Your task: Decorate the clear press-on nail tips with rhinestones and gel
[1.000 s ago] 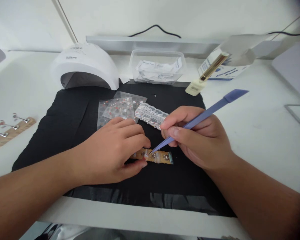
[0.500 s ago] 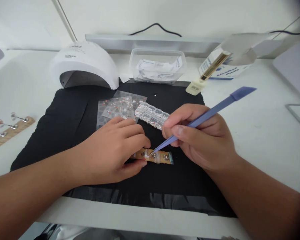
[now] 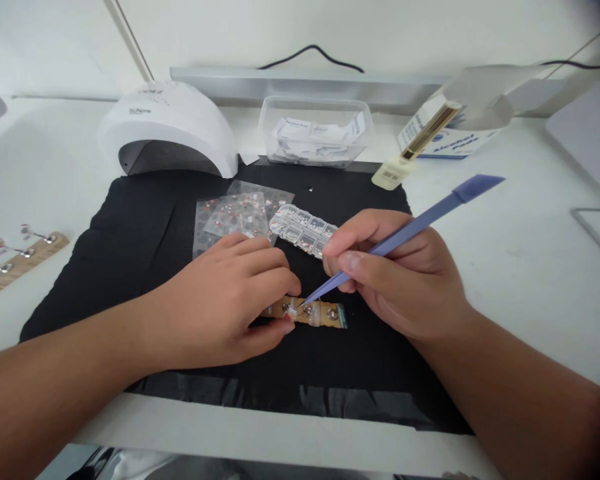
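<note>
My left hand (image 3: pixel 230 300) is closed on the left part of a narrow wooden strip (image 3: pixel 337 313), thumb at its near edge and fingers at its far edge. The strip lies on a black mat (image 3: pixel 325 373) and carries round metal studs and a clear nail tip (image 3: pixel 314 313). By my left fingertips sits a small white and red piece (image 3: pixel 292 312). My right hand (image 3: pixel 405 273) grips purple tweezers (image 3: pixel 405 233) like a pen; their pointed tip is at the white and red piece. Whether the tip pinches anything is too small to tell.
Behind the hands are a clear compartment case (image 3: pixel 305 230) and sticker sheets (image 3: pixel 240 210). Farther back stand a white nail lamp (image 3: pixel 175 127), a plastic tub (image 3: pixel 315 133) of sachets, a gold-capped bottle (image 3: pixel 415 147) and an alcohol pads box (image 3: pixel 470 133). A wooden nail stand (image 3: pixel 27 263) lies left.
My right hand and the tweezers have shifted slightly left, the tip moving a little across the white and red piece. My left hand keeps its hold on the strip.
</note>
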`<state>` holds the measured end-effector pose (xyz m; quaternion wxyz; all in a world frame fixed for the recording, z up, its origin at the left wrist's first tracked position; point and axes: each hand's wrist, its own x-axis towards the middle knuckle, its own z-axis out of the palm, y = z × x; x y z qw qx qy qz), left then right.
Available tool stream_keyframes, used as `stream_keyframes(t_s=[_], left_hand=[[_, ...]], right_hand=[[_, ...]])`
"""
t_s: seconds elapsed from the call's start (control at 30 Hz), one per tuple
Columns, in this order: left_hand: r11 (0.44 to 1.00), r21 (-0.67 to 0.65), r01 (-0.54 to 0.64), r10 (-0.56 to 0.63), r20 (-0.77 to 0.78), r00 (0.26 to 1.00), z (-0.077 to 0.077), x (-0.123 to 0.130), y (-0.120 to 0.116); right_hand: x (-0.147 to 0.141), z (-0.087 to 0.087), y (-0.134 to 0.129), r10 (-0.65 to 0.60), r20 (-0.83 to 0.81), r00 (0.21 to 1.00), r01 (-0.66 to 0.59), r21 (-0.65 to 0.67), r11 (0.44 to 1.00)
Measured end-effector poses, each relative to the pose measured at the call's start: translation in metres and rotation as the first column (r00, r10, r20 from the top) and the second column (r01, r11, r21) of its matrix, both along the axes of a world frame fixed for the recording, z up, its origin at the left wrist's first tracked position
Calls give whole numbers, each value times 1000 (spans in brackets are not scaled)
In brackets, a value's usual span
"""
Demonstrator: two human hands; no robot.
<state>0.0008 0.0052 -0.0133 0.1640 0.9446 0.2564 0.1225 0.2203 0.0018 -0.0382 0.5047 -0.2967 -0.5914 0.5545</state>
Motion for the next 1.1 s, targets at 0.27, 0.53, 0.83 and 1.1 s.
stream_keyframes(t_s=[0.27,0.53,0.83,1.1], left_hand=[[1000,11,-2,2,-9,1000,-1,2,0],[1000,12,-5,5,-14,1000,2,0,-1],[999,-16,40,-39,83,996,6,-3,-2],[988,23,150,-151,40,988,6,-5,-1]], right_hand=[[2,-1,0,8,6,1000,-8,4,1000],[1,0,0,-2,20,1000,2,-12,1000],[1,1,0,-11,50,999,12,-22,1000],[-3,5,0,-54,86,995,57,-34,998]])
